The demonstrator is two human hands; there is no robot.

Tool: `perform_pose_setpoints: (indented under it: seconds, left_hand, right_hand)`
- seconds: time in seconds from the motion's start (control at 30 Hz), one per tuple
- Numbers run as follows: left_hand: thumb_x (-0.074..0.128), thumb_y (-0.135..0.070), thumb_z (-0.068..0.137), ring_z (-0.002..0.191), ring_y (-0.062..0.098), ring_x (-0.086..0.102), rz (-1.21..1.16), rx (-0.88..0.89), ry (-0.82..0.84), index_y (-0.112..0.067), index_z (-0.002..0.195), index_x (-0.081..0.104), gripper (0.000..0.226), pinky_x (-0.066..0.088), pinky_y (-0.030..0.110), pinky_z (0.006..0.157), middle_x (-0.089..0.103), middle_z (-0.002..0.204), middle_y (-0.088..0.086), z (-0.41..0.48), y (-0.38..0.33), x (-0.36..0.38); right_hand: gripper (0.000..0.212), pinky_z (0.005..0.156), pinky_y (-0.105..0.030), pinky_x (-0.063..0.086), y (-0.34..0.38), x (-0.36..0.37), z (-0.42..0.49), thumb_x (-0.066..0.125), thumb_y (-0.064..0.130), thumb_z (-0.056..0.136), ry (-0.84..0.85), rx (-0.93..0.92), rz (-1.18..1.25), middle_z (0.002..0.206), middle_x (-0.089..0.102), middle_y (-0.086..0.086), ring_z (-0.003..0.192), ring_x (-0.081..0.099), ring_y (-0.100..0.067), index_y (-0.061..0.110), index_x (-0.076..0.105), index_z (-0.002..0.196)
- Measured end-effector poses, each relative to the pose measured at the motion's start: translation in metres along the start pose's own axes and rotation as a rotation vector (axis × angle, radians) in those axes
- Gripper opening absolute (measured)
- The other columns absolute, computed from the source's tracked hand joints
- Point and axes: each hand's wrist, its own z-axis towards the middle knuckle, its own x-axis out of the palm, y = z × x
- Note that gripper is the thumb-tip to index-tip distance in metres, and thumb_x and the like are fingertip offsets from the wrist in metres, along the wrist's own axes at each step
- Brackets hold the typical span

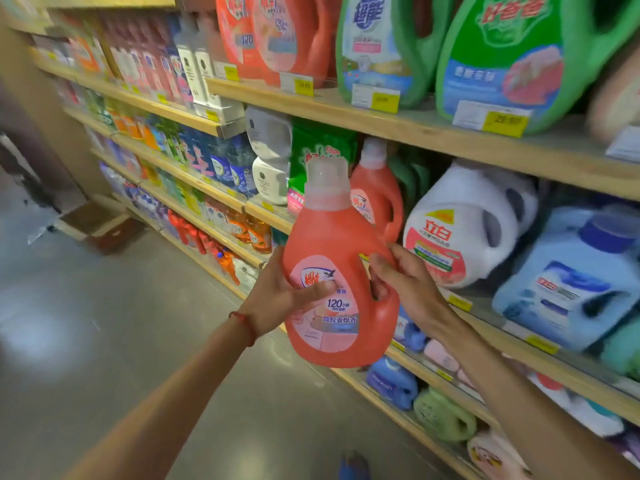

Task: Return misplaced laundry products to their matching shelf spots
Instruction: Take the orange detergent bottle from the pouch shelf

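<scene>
A coral-red detergent jug (332, 244) with a translucent cap and a pink label is held upright in the air in front of the shelves. My left hand (277, 296) grips its left side, with the thumb across the label. My right hand (405, 278) holds the handle on its right side. A second coral-red jug (375, 192) of the same kind stands on the middle shelf just behind it. Two more matching red jugs (277, 36) stand on the top shelf at the upper middle.
Wooden shelves (450, 136) run along the right, packed with green jugs (519, 60), a white jug (471, 223) and a light-blue jug (575, 271). An open cardboard box (93, 220) sits on the grey floor at the left.
</scene>
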Motion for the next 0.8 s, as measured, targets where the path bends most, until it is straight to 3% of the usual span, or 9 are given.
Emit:
perform_pose_setpoints:
  seconds: [0.2, 0.33, 0.57, 0.8]
  left_hand:
    - [0.095, -0.042, 0.065, 0.106, 0.025, 0.075, 0.033, -0.034, 0.061, -0.020, 0.138, 0.049, 0.088, 0.062, 0.051, 0.090, 0.075, 0.119, 0.006, 0.098, 0.032, -0.048]
    - [0.095, -0.046, 0.061, 0.106, 0.026, 0.075, 0.045, -0.063, 0.083, -0.017, 0.138, 0.049, 0.094, 0.062, 0.051, 0.089, 0.074, 0.120, 0.006, 0.156, 0.046, -0.069]
    - [0.096, -0.038, 0.065, 0.106, 0.021, 0.075, 0.007, -0.072, 0.236, -0.021, 0.139, 0.045, 0.092, 0.062, 0.048, 0.091, 0.074, 0.121, 0.002, 0.239, 0.074, -0.102]
    - [0.097, -0.041, 0.063, 0.106, 0.020, 0.076, 0.022, -0.026, 0.504, -0.021, 0.137, 0.045, 0.093, 0.062, 0.049, 0.090, 0.075, 0.119, 0.001, 0.308, 0.097, -0.143]
  right_hand:
    - [0.037, 0.059, -0.031, 0.044, -0.039, 0.019, 0.098, 0.065, 0.042, 0.093, -0.031, 0.043, 0.056, 0.058, 0.050, 0.000, 0.056, 0.048, -0.015, 0.005, 0.060, 0.095]
    - [0.026, 0.048, -0.022, 0.040, -0.049, 0.028, 0.155, 0.066, 0.045, 0.089, -0.049, 0.093, 0.196, 0.064, 0.049, 0.001, 0.050, 0.043, -0.010, 0.023, 0.062, 0.077]
    - [0.044, 0.048, -0.033, 0.022, -0.069, 0.044, 0.222, 0.079, 0.056, 0.080, -0.116, 0.127, 0.293, 0.064, 0.048, -0.003, 0.045, 0.037, -0.013, 0.018, 0.058, 0.079]
    - [0.053, 0.038, -0.021, 0.032, -0.081, 0.092, 0.253, 0.082, 0.064, 0.069, -0.420, 0.104, 0.209, 0.051, 0.044, 0.000, 0.035, 0.035, -0.011, 0.019, 0.056, 0.068]
